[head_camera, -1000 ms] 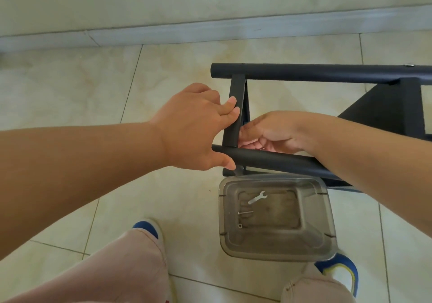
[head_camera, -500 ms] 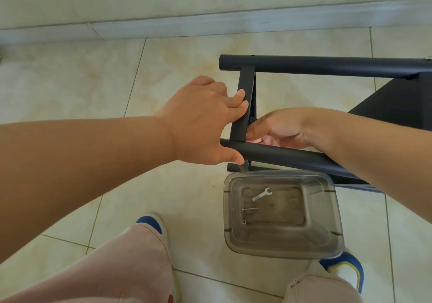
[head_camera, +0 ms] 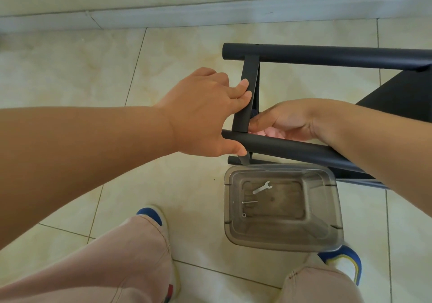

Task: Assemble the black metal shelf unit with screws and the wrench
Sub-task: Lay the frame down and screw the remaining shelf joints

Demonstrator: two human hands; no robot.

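While the shelf unit [head_camera: 327, 56] lies with tubes running left-right, left hand [head_camera: 203, 113] fingers grip its crossbar [head_camera: 245, 97]; right hand's [head_camera: 287, 120] grasp is unclear.

The left hand [head_camera: 205, 113] grips the shelf frame [head_camera: 327, 56] where a flat crossbar [head_camera: 247, 97] meets the near tube [head_camera: 292, 148]. The right hand [head_camera: 287, 120] reaches behind that joint. Below, a clear tub [head_camera: 336, 209] on the floor [head_camera: 93, 68] holds a wrench [head_camera: 262, 187], screw [head_camera: 249, 202] and washer [head_camera: 244, 214].

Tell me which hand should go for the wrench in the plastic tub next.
Probably the right hand. The left hand grips the flat crossbar and near tube, steadying the frame. The right hand only curls behind the joint, and the tub with the wrench lies under its forearm.
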